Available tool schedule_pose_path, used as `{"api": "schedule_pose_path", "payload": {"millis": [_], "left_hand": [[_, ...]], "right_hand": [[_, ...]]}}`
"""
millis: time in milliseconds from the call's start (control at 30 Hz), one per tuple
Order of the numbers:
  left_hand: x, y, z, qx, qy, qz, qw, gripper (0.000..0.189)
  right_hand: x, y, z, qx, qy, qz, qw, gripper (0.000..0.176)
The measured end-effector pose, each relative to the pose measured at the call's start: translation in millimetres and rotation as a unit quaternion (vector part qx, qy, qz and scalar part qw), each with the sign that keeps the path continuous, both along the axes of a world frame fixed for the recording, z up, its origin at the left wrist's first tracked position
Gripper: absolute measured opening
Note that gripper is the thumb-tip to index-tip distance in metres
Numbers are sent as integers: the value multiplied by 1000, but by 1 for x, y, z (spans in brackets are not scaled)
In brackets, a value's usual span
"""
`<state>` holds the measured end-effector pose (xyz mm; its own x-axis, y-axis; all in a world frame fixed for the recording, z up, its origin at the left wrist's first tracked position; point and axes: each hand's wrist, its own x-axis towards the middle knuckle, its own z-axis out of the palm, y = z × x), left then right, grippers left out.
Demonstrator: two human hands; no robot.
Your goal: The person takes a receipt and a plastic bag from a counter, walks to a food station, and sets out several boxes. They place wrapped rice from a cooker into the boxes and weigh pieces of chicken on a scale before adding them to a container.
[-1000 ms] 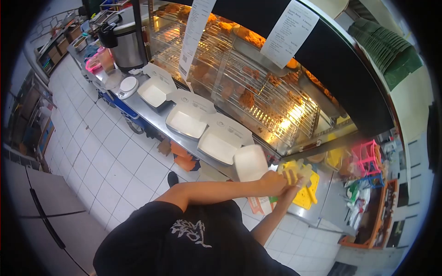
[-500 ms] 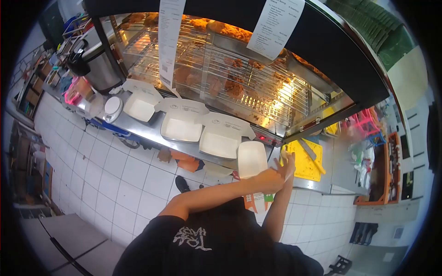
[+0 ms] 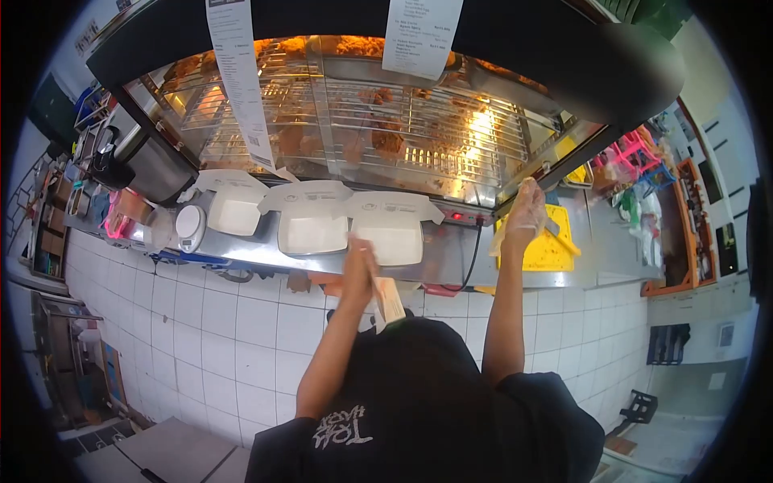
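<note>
My left hand (image 3: pixel 359 270) is closed on a paper food box (image 3: pixel 390 301), its printed side turned up, near the counter's front edge. A clear plastic glove (image 3: pixel 530 211) covers my right hand (image 3: pixel 523 221), which is raised beside the yellow cutting board (image 3: pixel 547 253) with its fingers stretched upward. I see nothing held in it. Part of a knife (image 3: pixel 562 239) shows on the board. Three open white paper boxes stand in a row on the counter: a left one (image 3: pixel 233 216), a middle one (image 3: pixel 312 233) and a right one (image 3: pixel 388 244), all with lids folded back.
A lit glass display cabinet (image 3: pixel 354 121) with fried food on racks runs behind the boxes. Paper lists (image 3: pixel 240 88) hang on its front. A small white scale (image 3: pixel 191 224) and a steel pot (image 3: pixel 157 167) stand left. A black cable (image 3: pixel 475 253) droops over the counter.
My hands have moved apart. My left hand has gone left and now holds the box that stood at the row's right end. My gloved right hand has risen toward the cabinet.
</note>
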<state>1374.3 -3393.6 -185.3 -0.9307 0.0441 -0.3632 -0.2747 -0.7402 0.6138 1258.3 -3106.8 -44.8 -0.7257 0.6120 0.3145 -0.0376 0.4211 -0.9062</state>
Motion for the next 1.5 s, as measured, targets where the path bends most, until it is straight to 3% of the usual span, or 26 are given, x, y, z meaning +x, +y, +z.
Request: {"api": "schedule_pose_path", "payload": {"millis": [33,100,133,200,233,267,333,367,400,433,467,500,533,567,600,667,700,733,800,833,1033,1067,1267,1333,1400,1500], "left_hand": [[5,-4,-8,-2,-7,-2,1000,52],[17,-6,-16,-176,-166,211,947,56],[23,-3,-16,-182,-172,198,947,56],[35,11,3,-376,-156,186,894,62],[43,1,-5,-337,-72,46,938,71],[45,-1,-17,-339,-81,36,937,71],[44,0,-46,-236,-6,-106,966,78],[44,-2,-55,-233,-15,-110,966,78],[43,-4,-63,-255,9,-149,955,80],[43,-6,-68,-274,34,-187,943,82],[48,-8,-64,-270,29,-189,944,82],[52,-13,-54,-313,62,-176,931,80],[56,-19,-42,-357,94,-162,915,79],[57,-28,-40,-384,104,-170,901,65],[62,-38,-49,-381,99,-162,905,65],[72,-51,-65,-410,89,-202,885,47],[80,-48,-67,-404,75,-131,902,41],[87,-50,-68,-399,74,-120,906,41],[102,-57,-60,-350,21,-81,933,38],[111,-61,-69,-358,29,-38,932,39],[168,-53,-75,-282,-96,185,937,41],[176,-52,-71,-286,-131,196,929,40],[224,-35,-44,-73,-152,357,919,38],[238,-36,-47,-20,-165,359,918,40],[231,-40,-35,50,-163,292,941,42],[204,-51,-24,-4,-130,240,962,46]], "right_hand": [[-9,8,-21,69,56,1,996,24],[-8,-4,-26,95,89,25,991,24],[-5,-11,-27,124,129,52,983,23],[1,-31,-26,350,193,16,916,23],[8,-41,-17,381,128,27,915,23],[12,-51,-11,409,63,40,909,23],[7,-62,-17,433,56,69,897,25],[9,-69,-19,458,61,99,881,27],[16,-82,-9,459,54,102,881,27],[22,-98,9,293,-24,173,940,33],[27,-107,16,115,-103,235,960,39],[25,-108,6,116,-109,235,959,39],[19,-109,-9,132,-30,286,949,38],[15,-110,-20,147,51,336,929,36],[16,-108,-23,150,49,345,925,36],[15,-88,-23,308,-71,468,825,53],[10,-82,-25,417,-109,443,786,47],[3,-75,-24,424,-106,449,779,47],[-9,-70,-10,478,-248,352,765,51],[-31,-63,-31,417,-265,333,803,53],[-199,-104,-49,543,-45,328,772,55],[-226,-110,-57,553,-36,318,769,55],[-314,-131,-94,572,-58,272,772,54],[-321,-130,-99,571,-56,259,777,54],[-315,-123,-102,577,-37,245,778,54],[-288,-103,-107,605,23,236,760,54]]}}
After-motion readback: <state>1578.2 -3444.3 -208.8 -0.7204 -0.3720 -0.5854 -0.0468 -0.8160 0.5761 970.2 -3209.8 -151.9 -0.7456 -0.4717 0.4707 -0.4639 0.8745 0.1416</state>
